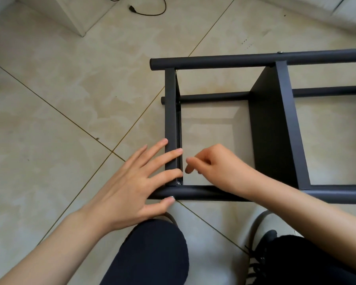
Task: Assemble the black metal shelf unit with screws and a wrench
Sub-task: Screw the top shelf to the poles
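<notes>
The black metal shelf unit (263, 60) lies on its side on the tiled floor, round posts running left to right and flat shelf panels standing between them. My left hand (136, 182) lies flat with straight fingers across the end shelf panel (170, 112), its thumb touching a silver screw head (171, 197) on the near post (195, 192). My right hand (216, 167) reaches inside the frame beside that panel's near corner, fingers curled with the fingertips drawn together; whether they pinch anything cannot be made out. Another screw (279, 52) shows on the far post. No wrench is in view.
My knees in dark trousers (152, 251) and a black shoe (259, 262) are just below the frame. A black cable with a plug (132, 8) lies on the floor at the top, beside a white cabinet (70, 13). A second shelf panel (275, 128) stands right of my hands.
</notes>
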Tool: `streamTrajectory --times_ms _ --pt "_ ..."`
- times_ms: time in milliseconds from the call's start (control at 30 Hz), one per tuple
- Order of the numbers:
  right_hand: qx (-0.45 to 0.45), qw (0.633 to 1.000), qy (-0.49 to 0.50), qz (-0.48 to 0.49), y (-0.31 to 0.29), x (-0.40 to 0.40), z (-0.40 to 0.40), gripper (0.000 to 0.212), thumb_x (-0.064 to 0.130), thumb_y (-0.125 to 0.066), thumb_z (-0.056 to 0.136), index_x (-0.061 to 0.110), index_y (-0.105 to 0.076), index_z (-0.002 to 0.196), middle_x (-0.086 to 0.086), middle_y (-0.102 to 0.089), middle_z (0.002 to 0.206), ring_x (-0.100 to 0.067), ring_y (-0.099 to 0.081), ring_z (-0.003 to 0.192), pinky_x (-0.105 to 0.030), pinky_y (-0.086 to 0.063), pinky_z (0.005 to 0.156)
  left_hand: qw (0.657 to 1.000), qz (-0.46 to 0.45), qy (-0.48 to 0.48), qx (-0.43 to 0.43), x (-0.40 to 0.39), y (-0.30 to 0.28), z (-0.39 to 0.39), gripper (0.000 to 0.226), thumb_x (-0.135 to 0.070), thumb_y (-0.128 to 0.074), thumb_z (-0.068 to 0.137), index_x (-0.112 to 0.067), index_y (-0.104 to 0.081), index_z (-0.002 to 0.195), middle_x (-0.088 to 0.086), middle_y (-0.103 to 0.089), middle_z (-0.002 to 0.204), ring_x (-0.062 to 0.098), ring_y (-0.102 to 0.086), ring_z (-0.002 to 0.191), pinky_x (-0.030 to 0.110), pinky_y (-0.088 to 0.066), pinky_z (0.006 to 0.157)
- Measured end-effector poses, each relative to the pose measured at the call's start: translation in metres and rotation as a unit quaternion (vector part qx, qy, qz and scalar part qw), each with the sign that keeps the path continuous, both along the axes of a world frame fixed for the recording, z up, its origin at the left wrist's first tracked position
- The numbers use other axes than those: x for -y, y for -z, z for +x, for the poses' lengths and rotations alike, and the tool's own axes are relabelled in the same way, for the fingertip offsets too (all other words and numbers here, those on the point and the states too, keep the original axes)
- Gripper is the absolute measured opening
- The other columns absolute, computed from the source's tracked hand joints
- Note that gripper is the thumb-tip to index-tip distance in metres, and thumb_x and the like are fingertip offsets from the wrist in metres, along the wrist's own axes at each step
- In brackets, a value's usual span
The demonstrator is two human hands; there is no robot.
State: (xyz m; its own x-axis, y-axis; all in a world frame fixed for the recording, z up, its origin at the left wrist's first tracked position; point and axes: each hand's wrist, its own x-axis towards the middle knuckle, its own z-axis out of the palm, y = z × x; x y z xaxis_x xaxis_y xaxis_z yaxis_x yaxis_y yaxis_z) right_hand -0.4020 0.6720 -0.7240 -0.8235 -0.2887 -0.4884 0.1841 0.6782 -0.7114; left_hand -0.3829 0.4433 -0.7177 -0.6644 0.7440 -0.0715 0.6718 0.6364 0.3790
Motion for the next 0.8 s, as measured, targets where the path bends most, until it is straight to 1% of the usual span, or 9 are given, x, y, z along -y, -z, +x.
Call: streamTrajectory --times_ms 33,100,200,267,333,400,533,667,800 --pt "-0.025 0.999 -0.037 0.026 -0.001 -0.001 0.006 0.041 0.038 -0.047 0.100 0.010 -0.075 0.089 -0.012 -0.068 0.084 -0.020 -0.062 0.076 -0.034 -0.049 0.078 1.000 -0.003 0.017 -0.002 0.000 0.001 -0.005 0.045 -0.049 -0.053 0.094 -0.025 -0.063 0.130 -0.003 -0.030 0.164 0.024 -0.012 0.156 0.050 -0.021 0.123" --pt "-0.063 0.994 -0.088 0.032 -0.004 0.000 0.013 0.040 0.033 -0.045 0.101 0.006 -0.072 0.089 -0.009 -0.062 0.086 -0.022 -0.058 0.080 -0.037 -0.044 0.081 0.999 -0.009 0.050 -0.002 0.000 0.001 -0.014 0.042 -0.051 -0.053 0.094 -0.026 -0.062 0.127 0.000 -0.031 0.164 0.026 -0.009 0.156 0.045 -0.022 0.123" --pt "-0.069 0.991 -0.116 0.003 -0.007 0.001 0.013 0.033 0.023 -0.046 0.100 0.008 -0.071 0.083 -0.003 -0.055 0.086 -0.018 -0.054 0.081 -0.034 -0.042 0.080 0.997 -0.005 0.068 0.023 0.002 0.001 -0.022 0.040 -0.052 -0.052 0.097 -0.027 -0.060 0.128 0.000 -0.030 0.164 0.025 -0.008 0.157 0.037 -0.030 0.115" --pt "-0.058 0.991 -0.122 -0.001 -0.007 0.000 0.011 0.028 0.017 -0.047 0.097 0.012 -0.074 0.090 -0.001 -0.055 0.089 -0.016 -0.053 0.084 -0.026 -0.042 0.079 0.997 0.000 0.067 0.038 0.005 0.001 -0.022 0.040 -0.053 -0.052 0.098 -0.026 -0.061 0.126 -0.002 -0.028 0.165 0.024 -0.008 0.157 0.034 -0.034 0.111" --pt "-0.041 0.993 -0.106 -0.011 -0.004 -0.001 0.009 0.031 0.011 -0.046 0.096 0.017 -0.075 0.105 0.006 -0.055 0.092 -0.010 -0.050 0.084 -0.010 -0.038 0.074 0.997 0.012 0.062 0.043 0.005 0.001 -0.021 0.038 -0.051 -0.053 0.098 -0.026 -0.061 0.125 -0.003 -0.028 0.165 0.024 -0.008 0.157 0.031 -0.034 0.110" --pt "-0.012 0.997 -0.071 -0.032 -0.001 -0.002 0.005 0.034 0.008 -0.046 0.097 0.018 -0.072 0.116 0.010 -0.056 0.092 -0.007 -0.052 0.082 -0.005 -0.038 0.073 0.997 0.030 0.055 0.049 0.003 0.002 -0.019 0.035 -0.047 -0.054 0.098 -0.025 -0.061 0.124 -0.004 -0.028 0.165 0.025 -0.007 0.157 0.030 -0.035 0.110" --pt "0.077 0.989 0.043 -0.122 0.003 -0.006 -0.002 0.025 0.006 -0.052 0.099 0.009 -0.070 0.115 -0.006 -0.074 0.093 -0.007 -0.067 0.073 -0.021 -0.058 0.074 0.996 0.046 0.052 0.062 0.003 0.006 -0.014 0.037 -0.042 -0.053 0.097 -0.023 -0.061 0.128 -0.006 -0.027 0.165 0.026 -0.003 0.157 0.034 -0.032 0.116" --pt "0.180 0.955 0.105 -0.213 0.005 -0.008 -0.002 0.017 0.003 -0.059 0.095 0.003 -0.065 0.112 -0.013 -0.075 0.087 -0.010 -0.070 0.068 -0.020 -0.058 0.069 0.996 0.054 0.037 0.060 0.003 0.011 -0.014 0.051 -0.043 -0.055 0.097 -0.022 -0.051 0.144 -0.006 -0.025 0.166 0.026 -0.004 0.157 0.049 -0.018 0.125" --pt "0.247 0.927 0.122 -0.254 0.007 -0.008 -0.010 0.016 -0.005 -0.064 0.090 -0.002 -0.062 0.105 -0.017 -0.075 0.090 -0.015 -0.072 0.073 -0.022 -0.059 0.069 0.996 0.063 0.009 0.065 0.004 0.014 -0.013 0.073 -0.048 -0.054 0.095 -0.021 -0.028 0.158 -0.007 -0.014 0.169 0.021 -0.007 0.157 0.046 -0.008 0.124"
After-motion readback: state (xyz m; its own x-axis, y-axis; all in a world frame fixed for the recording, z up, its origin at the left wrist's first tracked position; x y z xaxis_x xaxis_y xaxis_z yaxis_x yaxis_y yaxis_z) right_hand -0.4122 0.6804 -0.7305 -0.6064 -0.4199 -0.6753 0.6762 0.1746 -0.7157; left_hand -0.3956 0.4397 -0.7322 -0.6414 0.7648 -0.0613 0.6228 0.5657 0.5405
